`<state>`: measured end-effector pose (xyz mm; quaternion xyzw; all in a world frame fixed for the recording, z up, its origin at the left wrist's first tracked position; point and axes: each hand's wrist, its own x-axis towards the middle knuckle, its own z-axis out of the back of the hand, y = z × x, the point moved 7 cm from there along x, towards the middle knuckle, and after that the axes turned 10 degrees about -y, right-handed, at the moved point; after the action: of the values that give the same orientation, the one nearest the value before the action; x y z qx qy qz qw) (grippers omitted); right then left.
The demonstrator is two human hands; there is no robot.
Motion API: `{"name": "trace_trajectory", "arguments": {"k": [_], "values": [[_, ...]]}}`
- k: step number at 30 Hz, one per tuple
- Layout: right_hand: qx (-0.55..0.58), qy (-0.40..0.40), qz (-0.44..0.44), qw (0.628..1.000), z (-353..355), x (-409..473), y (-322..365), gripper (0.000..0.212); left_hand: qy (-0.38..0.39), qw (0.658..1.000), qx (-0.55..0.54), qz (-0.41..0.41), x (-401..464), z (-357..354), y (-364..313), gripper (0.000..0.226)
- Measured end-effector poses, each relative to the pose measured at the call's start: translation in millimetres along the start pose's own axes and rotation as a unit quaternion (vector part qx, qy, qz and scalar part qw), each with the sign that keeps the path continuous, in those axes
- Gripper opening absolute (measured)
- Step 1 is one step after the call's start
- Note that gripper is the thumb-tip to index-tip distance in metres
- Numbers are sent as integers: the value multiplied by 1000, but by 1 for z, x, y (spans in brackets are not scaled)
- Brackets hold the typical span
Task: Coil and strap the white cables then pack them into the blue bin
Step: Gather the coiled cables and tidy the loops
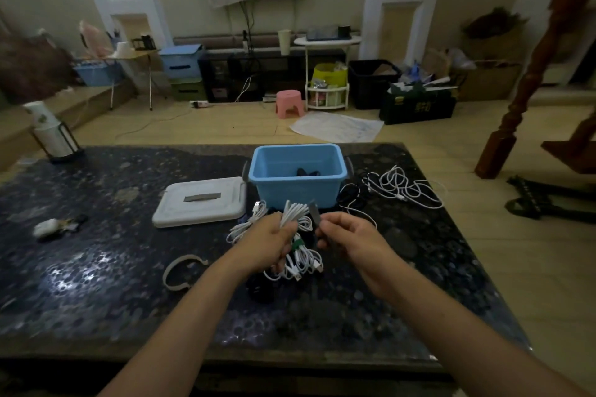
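My left hand [274,242] grips a coiled white cable bundle [295,213] in front of the blue bin [298,190]. My right hand [348,235] pinches a grey strap [315,212] right beside that bundle. Below my hands lie several coiled white cables [300,264], one with a green strap [298,243]. Another loose white cable [409,187] sprawls on the table to the right of the bin. Something dark lies inside the bin.
The bin's white lid [200,201] lies left of the bin. A beige curved band [182,271] rests at my left forearm. Black cables [351,193] lie right of the bin. A white bottle in a holder [51,132] stands at the far left corner.
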<state>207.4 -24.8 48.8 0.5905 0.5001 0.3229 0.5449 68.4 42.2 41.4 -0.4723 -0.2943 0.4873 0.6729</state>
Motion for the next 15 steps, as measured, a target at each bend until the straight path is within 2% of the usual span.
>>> {"name": "trace_trajectory", "arguments": {"k": [3,8,12,15], "values": [[-7,15,12,1000,-6,-6,-2,10,1,1000,11,-15,-6,-4,-9,29],[2,-2,24,1000,-14,-9,-6,8,20,999,8,-28,-20,-17,-19,36],[5,-16,12,1000,-14,-7,-4,8,-13,999,34,-27,-19,-5,-19,28],[-9,-23,14,1000,-9,-4,3,7,-43,999,15,-15,-16,11,-18,18]]}}
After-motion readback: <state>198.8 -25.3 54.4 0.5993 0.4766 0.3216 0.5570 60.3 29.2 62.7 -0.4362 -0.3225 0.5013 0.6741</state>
